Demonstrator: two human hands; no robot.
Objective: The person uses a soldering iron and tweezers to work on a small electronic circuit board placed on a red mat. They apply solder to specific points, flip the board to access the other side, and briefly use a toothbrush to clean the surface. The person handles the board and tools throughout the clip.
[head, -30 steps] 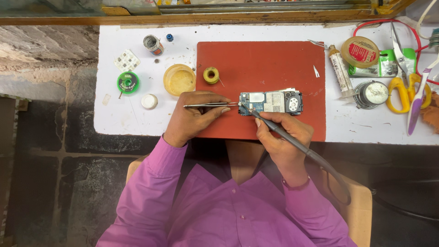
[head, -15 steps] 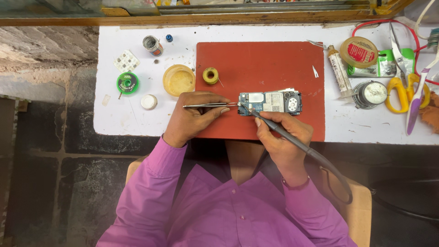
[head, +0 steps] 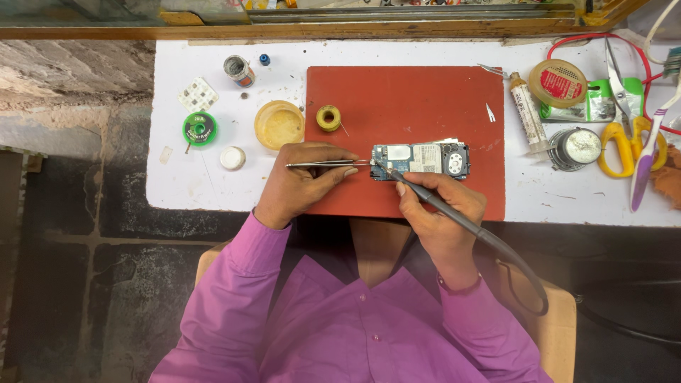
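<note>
Mat (head: 425,99) lies mid-table (head: 213,184). Circuit board (head: 420,160) on the mat's near half. Left hand (head: 301,181) left of the board, holding tweezers (head: 323,164) whose tips reach the board's left end. Right hand (head: 440,206) in front of the board; soldering iron (head: 433,200) tip at that same end, maybe touching. Solder spool (head: 328,118) on the mat's left edge, dish (head: 279,125) just left of it. Scissors (head: 628,135) and tube (head: 528,113) lie right of the mat.

A blue circuit board (head: 420,160) lies flat on the red mat. Thin metal tweezers (head: 323,164) lie level, tips at its left end. A dark soldering iron (head: 443,207) slants to that same end.
</note>
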